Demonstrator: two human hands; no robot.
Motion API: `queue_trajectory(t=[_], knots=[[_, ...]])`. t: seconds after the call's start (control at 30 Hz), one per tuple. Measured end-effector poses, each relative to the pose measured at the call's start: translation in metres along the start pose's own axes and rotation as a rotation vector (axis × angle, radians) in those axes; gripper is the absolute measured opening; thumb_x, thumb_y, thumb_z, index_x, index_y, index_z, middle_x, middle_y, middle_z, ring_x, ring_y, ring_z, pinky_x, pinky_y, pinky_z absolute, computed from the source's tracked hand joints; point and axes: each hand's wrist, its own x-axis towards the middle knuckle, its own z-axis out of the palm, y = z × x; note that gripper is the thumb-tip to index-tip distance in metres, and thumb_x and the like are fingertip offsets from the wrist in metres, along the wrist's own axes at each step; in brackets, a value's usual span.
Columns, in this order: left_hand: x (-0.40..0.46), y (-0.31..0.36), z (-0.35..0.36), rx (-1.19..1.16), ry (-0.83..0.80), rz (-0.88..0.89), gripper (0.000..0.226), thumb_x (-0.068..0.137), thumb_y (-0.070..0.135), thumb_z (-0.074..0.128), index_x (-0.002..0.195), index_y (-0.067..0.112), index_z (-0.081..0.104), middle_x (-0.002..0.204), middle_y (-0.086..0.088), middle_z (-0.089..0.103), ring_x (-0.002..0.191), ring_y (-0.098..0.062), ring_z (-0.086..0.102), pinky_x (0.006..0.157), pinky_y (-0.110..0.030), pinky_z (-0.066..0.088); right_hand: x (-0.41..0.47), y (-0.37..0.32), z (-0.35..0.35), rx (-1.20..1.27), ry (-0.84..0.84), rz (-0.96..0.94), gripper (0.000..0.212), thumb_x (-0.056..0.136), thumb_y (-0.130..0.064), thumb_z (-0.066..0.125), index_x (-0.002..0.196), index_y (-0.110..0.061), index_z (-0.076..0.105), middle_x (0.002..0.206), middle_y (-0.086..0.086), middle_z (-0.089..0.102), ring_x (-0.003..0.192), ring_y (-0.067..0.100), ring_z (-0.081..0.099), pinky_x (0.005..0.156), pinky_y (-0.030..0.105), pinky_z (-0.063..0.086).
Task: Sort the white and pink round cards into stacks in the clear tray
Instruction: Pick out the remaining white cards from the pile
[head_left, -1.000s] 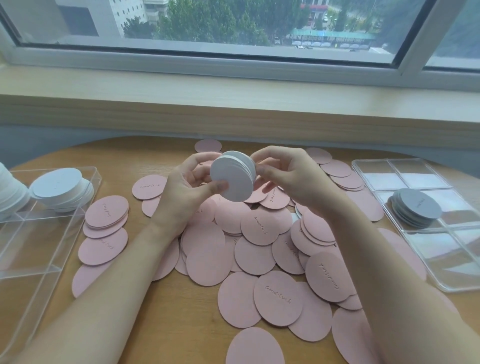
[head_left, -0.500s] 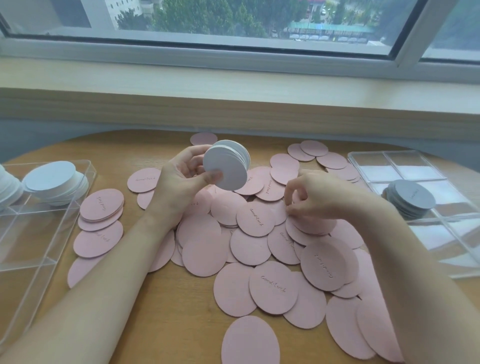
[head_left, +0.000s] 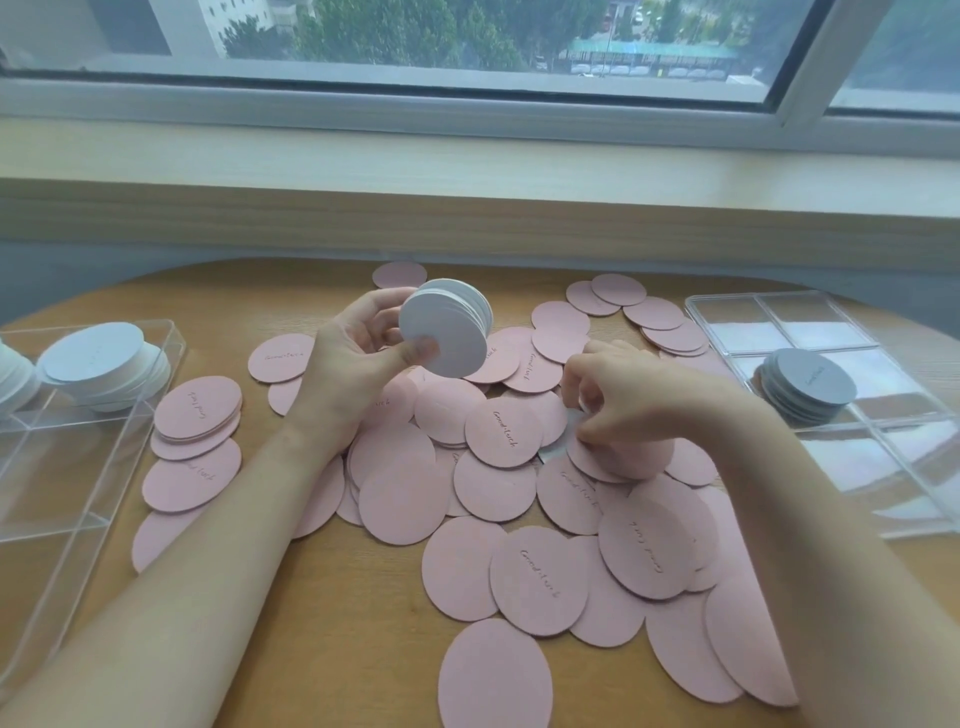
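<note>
Your left hand (head_left: 358, 358) clamps a white card stack (head_left: 447, 332) between thumb and fingers; your right hand (head_left: 628, 400) pinches into the pink cards (head_left: 498, 483) strewn over the wooden table (head_left: 337, 623). Clear trays (head_left: 78, 467) flank them, beneath a window (head_left: 467, 47).

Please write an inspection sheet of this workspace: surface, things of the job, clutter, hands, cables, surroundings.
Surface: wooden table, rounded far edge.
Job's things: loose pink round cards overlap across the middle; a white card stack is held above them; white stacks sit in the left clear tray; a grey-looking stack sits in the right clear tray.
Clutter: nothing seen.
Hands: left hand grips the white card stack; right hand reaches into the pile, fingers curled, picking at a card.
Cables: nothing seen.
Surroundings: window sill behind the table; window shows trees and buildings.
</note>
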Motion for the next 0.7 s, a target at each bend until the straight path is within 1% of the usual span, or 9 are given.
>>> queue_trajectory(t=[0.13,0.2,0.27,0.37,0.47,0.53,0.6,0.7], knots=[[0.0,0.001,0.001,-0.011,0.002,0.001,0.049,0.078,0.007,0.079,0.124,0.01,0.065,0.107,-0.006,0.077,0.092,-0.02,0.07,0.084,-0.034,0.059,0.001,0.001,-0.001,0.061,-0.012,0.009,0.018,0.078,-0.022,0.07,0.087,-0.031,0.057,0.097,-0.009,0.048,0.096,0.014,0.048,0.084,0.034,0.048],[0.0,0.001,0.001,-0.012,0.004,0.001,0.049,0.077,0.007,0.079,0.124,0.01,0.065,0.107,-0.005,0.077,0.092,-0.019,0.07,0.083,-0.032,0.058,-0.002,0.0,-0.004,0.133,-0.02,0.006,0.014,0.079,-0.02,0.07,0.084,-0.028,0.059,0.094,-0.007,0.052,0.087,0.014,0.053,0.078,0.034,0.05],[0.0,0.001,0.001,-0.013,0.004,0.0,0.048,0.077,0.007,0.079,0.123,0.012,0.065,0.107,-0.004,0.077,0.092,-0.019,0.069,0.084,-0.033,0.058,-0.005,-0.001,-0.008,0.219,-0.012,-0.003,0.009,0.081,-0.02,0.069,0.08,-0.025,0.061,0.09,-0.004,0.059,0.08,0.017,0.056,0.072,0.036,0.049],[0.001,-0.001,-0.001,-0.005,-0.002,0.0,0.049,0.078,0.006,0.083,0.123,0.014,0.066,0.109,-0.007,0.076,0.093,-0.021,0.068,0.086,-0.037,0.057,-0.008,-0.002,-0.014,0.345,0.019,-0.049,0.008,0.081,-0.018,0.07,0.077,-0.021,0.064,0.09,0.006,0.064,0.082,0.024,0.059,0.07,0.04,0.047],[0.0,-0.001,-0.002,-0.015,-0.009,0.005,0.046,0.079,0.007,0.081,0.123,0.014,0.066,0.111,-0.012,0.075,0.094,-0.023,0.067,0.086,-0.038,0.057,-0.009,-0.001,-0.019,0.545,0.028,-0.092,0.008,0.082,-0.009,0.07,0.082,-0.011,0.063,0.08,0.008,0.065,0.071,0.017,0.056,0.068,0.038,0.041],[0.0,-0.001,-0.002,-0.014,-0.012,0.011,0.046,0.08,0.006,0.081,0.123,0.014,0.066,0.113,-0.015,0.074,0.095,-0.025,0.066,0.087,-0.038,0.057,-0.01,-0.001,-0.022,0.663,0.09,-0.111,0.009,0.084,-0.003,0.068,0.086,-0.005,0.06,0.077,0.014,0.065,0.068,0.014,0.056,0.067,0.036,0.039],[0.0,0.0,-0.002,-0.011,-0.019,0.019,0.044,0.081,0.004,0.08,0.122,0.015,0.066,0.114,-0.017,0.073,0.095,-0.025,0.065,0.086,-0.038,0.057,-0.008,-0.001,-0.023,0.754,0.204,-0.119,0.01,0.085,-0.001,0.067,0.086,-0.006,0.058,0.078,0.02,0.068,0.064,0.014,0.058,0.062,0.034,0.039],[-0.001,0.002,0.0,-0.019,-0.005,0.017,0.043,0.08,0.006,0.079,0.119,0.017,0.066,0.111,-0.013,0.074,0.095,-0.024,0.065,0.085,-0.037,0.058,-0.002,-0.003,-0.02,0.844,0.397,-0.104,0.014,0.086,0.001,0.067,0.085,-0.009,0.057,0.079,0.014,0.07,0.057,0.013,0.061,0.055,0.034,0.044]])
